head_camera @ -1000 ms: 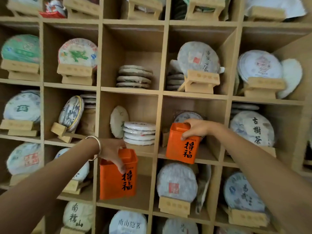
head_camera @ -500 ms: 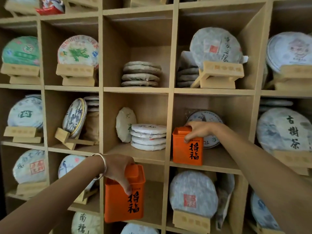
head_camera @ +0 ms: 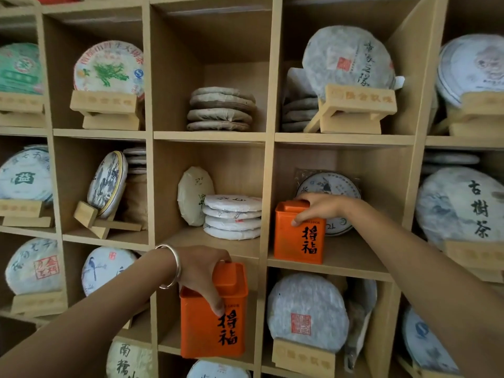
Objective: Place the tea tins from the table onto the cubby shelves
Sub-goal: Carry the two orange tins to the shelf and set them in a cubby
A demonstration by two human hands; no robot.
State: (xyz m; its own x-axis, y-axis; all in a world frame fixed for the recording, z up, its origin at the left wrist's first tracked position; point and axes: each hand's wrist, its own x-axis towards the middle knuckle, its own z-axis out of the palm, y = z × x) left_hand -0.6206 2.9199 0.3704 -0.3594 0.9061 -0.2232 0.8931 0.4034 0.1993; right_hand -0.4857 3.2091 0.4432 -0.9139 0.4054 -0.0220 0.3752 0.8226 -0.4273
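Both hands grip orange tea tins from above: the right hand (head_camera: 321,207) holds one tin (head_camera: 298,241) standing on a centre-right cubby shelf (head_camera: 351,261), while the left hand (head_camera: 203,274) lowers another tin (head_camera: 214,323) into the lower-centre cubby, neither released.

One tea tin (head_camera: 298,241) stands upright near the front edge of a middle-row cubby shelf (head_camera: 335,264), with a round tea cake (head_camera: 331,186) behind it. In the cubby to its left lies a stack of tea cakes (head_camera: 231,217). The other tea tin (head_camera: 212,323) stands in the cubby below that stack, left of a tea cake on a stand (head_camera: 306,313).
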